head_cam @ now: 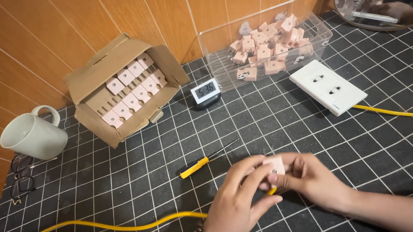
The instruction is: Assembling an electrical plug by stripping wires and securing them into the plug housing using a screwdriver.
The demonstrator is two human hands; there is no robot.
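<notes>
Together, both hands close on one small pale pink plug block [276,165] at 6 o'clock on the worktop [327,131]: left hand [237,203] wraps it, right hand [309,179] pinches it. One yellow cable [98,226] runs to it. One screwdriver [204,160] lies just beyond; one white socket plate [327,86] at 1 o'clock.
</notes>
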